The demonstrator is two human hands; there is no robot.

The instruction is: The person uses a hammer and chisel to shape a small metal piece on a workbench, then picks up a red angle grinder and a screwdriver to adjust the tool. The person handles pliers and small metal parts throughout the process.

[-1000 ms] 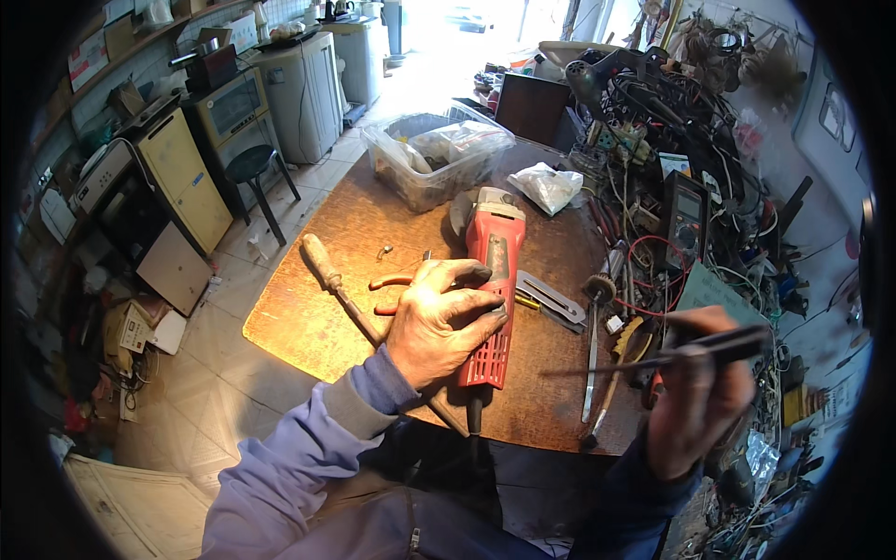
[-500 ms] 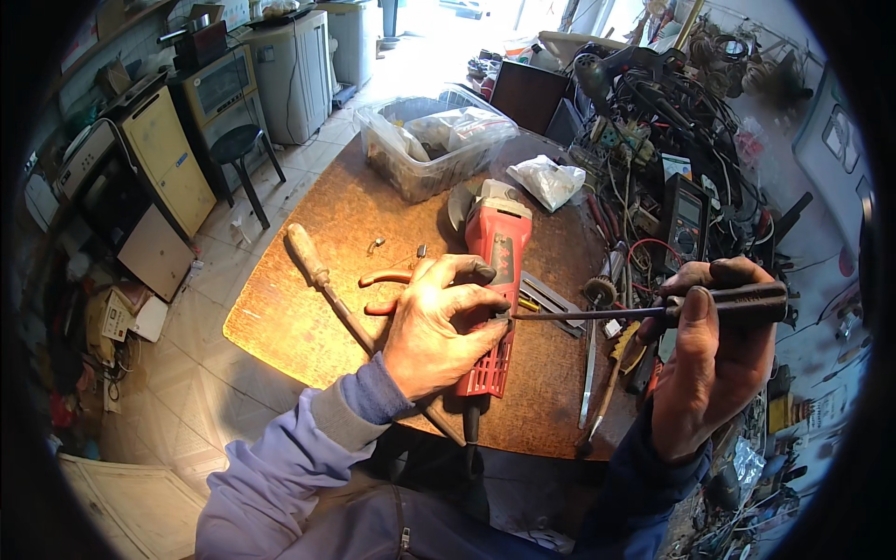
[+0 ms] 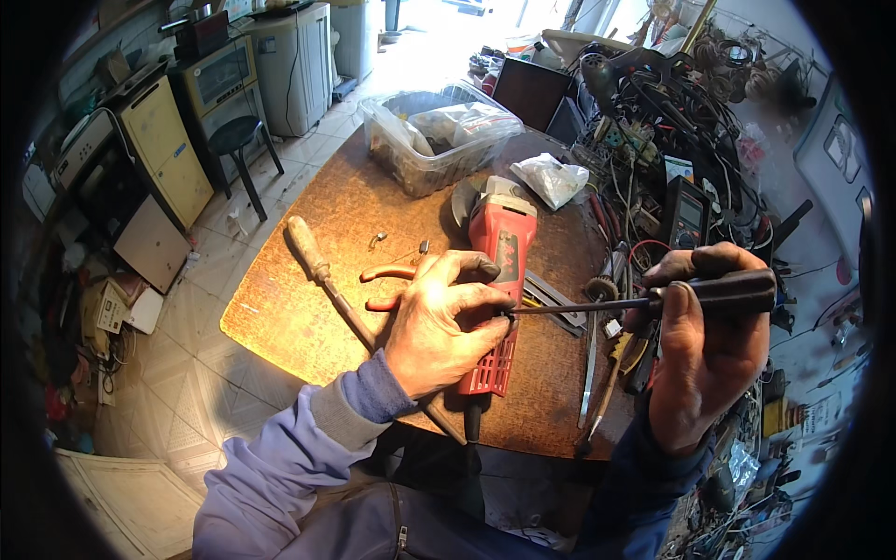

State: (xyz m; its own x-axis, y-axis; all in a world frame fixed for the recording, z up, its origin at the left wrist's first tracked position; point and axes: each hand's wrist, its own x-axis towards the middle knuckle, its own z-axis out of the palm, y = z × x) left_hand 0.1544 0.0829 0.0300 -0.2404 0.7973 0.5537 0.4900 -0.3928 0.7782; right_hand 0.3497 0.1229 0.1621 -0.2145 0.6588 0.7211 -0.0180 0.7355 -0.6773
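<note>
A red angle grinder (image 3: 504, 245) lies on the wooden table, its disc end away from me and its cord end close. My left hand (image 3: 443, 327) is over the grinder's body, thumb and fingers pinched at a small dark piece too hidden to name. In my right hand (image 3: 714, 350) is a screwdriver (image 3: 597, 306) with a black handle, held level. Its tip reaches the left fingertips. Beneath my left hand are orange-handled pliers (image 3: 387, 273), partly covered. Left of them lies a long metal tool with a wooden handle (image 3: 306, 245).
A clear plastic tub (image 3: 439, 154) holding bags stands at the table's far side, with a white packet (image 3: 551, 179) beside it. Cables and tools pile up on the right around a multimeter (image 3: 689, 213). A wooden-handled brush (image 3: 607, 387) lies near the right edge. A black stool (image 3: 235, 137) stands at left.
The screwdriver handle and my right hand have shifted slightly left and down, and the shaft lies a little differently. My left hand keeps its pinch almost unmoved.
</note>
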